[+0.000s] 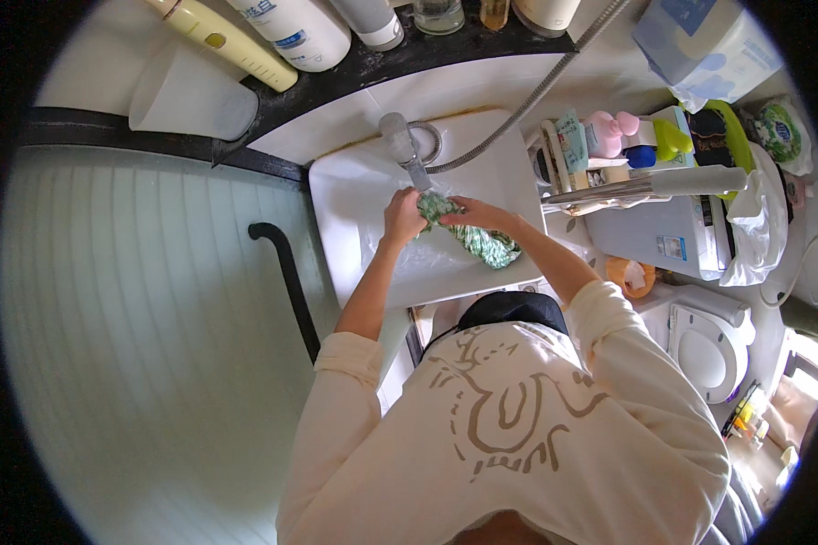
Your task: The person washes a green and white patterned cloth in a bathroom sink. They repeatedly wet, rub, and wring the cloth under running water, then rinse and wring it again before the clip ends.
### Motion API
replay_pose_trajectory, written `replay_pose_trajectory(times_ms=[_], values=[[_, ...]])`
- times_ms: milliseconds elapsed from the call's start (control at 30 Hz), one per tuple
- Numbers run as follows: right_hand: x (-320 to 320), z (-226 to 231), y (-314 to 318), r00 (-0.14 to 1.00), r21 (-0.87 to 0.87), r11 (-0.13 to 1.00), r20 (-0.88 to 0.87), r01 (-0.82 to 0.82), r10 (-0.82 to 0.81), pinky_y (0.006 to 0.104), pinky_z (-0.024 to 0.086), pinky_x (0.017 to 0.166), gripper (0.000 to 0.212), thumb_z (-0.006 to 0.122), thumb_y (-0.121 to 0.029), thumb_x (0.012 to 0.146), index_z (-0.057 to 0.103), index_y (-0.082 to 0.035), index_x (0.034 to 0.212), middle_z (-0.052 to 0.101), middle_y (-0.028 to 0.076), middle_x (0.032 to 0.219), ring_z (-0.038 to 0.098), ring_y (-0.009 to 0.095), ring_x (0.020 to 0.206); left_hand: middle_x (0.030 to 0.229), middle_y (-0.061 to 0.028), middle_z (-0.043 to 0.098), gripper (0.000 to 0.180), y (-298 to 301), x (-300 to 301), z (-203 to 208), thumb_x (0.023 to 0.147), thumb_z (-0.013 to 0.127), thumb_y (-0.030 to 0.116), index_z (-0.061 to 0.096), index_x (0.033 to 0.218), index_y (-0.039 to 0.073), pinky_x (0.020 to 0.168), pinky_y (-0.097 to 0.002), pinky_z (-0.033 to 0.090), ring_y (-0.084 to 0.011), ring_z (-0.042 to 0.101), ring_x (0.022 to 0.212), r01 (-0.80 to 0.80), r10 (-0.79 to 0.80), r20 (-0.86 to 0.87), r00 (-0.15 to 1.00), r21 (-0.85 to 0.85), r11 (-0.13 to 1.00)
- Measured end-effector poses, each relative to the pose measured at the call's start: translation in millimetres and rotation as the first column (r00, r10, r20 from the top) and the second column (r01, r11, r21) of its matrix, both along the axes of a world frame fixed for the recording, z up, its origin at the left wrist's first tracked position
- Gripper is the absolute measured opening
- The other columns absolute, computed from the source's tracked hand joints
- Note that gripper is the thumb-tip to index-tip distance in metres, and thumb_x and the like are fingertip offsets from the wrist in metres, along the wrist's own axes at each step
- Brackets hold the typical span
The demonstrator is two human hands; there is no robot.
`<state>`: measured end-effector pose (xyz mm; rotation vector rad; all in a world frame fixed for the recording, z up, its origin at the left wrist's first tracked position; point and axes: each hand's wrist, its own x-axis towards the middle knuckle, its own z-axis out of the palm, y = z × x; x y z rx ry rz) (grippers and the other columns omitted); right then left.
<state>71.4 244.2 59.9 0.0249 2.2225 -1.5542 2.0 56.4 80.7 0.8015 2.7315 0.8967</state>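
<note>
A green and white patterned cloth [488,246] is bunched between my two hands over the white sink [336,195]. My left hand [404,218] grips its left end, right below the tap [397,138], from which water runs down. My right hand [480,215] closes around the bunched part just beside it, fingers pointing left. The loose end of the cloth hangs down to the right, under my right wrist. Splashed water spreads over the basin floor around my left hand.
A dark shelf [332,98] with bottles, a pale yellow electric toothbrush [232,45] and a translucent cup [191,102] runs behind the sink. A metal hose [545,91] loops past the tap. A frosted glass panel [145,318] stands left; a toilet [707,352] is at right.
</note>
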Motion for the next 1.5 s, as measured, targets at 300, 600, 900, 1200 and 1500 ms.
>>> replay_pose_trajectory(times_ms=[300, 600, 900, 1200, 1500], values=[[-33.1, 3.4, -19.7, 0.976, 0.054, 0.976, 0.070, -0.212, 0.208, 0.0356, 0.049, 0.070, 0.041, 0.073, -0.028, 0.061, 0.060, -0.003, 0.092, 0.063, 0.009, 0.082, 0.061, 0.020, 0.075, 0.090, -0.0129, 0.062, 0.030, -5.9, -8.4, 23.9, 0.064, 0.062, 0.015, 0.060, 0.092, 0.004, 0.074, -0.0409, 0.046, -0.0328, 0.057, 0.087, -0.004, 0.021, 0.135, 0.991, -0.124, 0.992], [-26.5, 35.8, -10.3, 0.994, 0.553, 0.832, -0.105, 0.026, 0.038, 0.0418, 0.048, 0.075, 0.048, 0.068, -0.023, 0.062, 0.055, -0.012, 0.106, 0.063, 0.014, 0.093, 0.059, 0.033, 0.088, 0.072, -0.0103, 0.061, 0.032, 9.9, -31.9, -12.2, 0.056, 0.067, 0.013, 0.061, 0.086, 0.001, 0.063, -0.0327, 0.047, -0.0184, 0.058, 0.067, 0.123, -0.126, 0.665, 0.736, 0.052, 0.991], [-16.9, 29.0, 21.3, 0.966, 0.236, 0.952, -0.212, 0.197, -0.147, 0.0385, 0.047, 0.075, 0.049, 0.070, -0.017, 0.056, 0.058, -0.008, 0.102, 0.063, 0.015, 0.091, 0.059, 0.032, 0.087, 0.104, -0.0042, 0.058, 0.057, 14.4, -20.3, -4.1, 0.068, 0.073, 0.008, 0.046, 0.118, 0.006, 0.077, -0.0314, 0.049, -0.0161, 0.058, 0.092, -0.316, -0.295, 0.939, 0.177, 0.338, 0.887], [-21.6, 19.9, 13.1, 0.947, 0.230, 0.923, -0.171, 0.307, -0.272, 0.0391, 0.047, 0.075, 0.050, 0.065, -0.013, 0.059, 0.055, -0.009, 0.107, 0.062, 0.015, 0.094, 0.059, 0.032, 0.089, 0.104, -0.0064, 0.055, 0.052, 18.2, -5.0, -0.4, 0.072, 0.070, 0.005, 0.045, 0.117, 0.006, 0.083, -0.0541, 0.048, -0.0212, 0.056, 0.095, -0.559, -0.591, 0.805, -0.053, 0.466, 0.686], [-22.2, 17.0, -12.7, 0.934, 0.511, 0.783, -0.165, 0.356, -0.317, 0.0426, 0.046, 0.080, 0.045, 0.061, -0.014, 0.067, 0.049, -0.015, 0.110, 0.059, 0.012, 0.101, 0.057, 0.031, 0.096, 0.100, -0.0051, 0.056, 0.038, 25.0, -0.7, -18.4, 0.073, 0.064, -0.005, 0.052, 0.107, 0.007, 0.084, -0.0495, 0.049, -0.0187, 0.056, 0.090, -0.599, -0.407, 0.913, 0.010, 0.332, 0.729]])
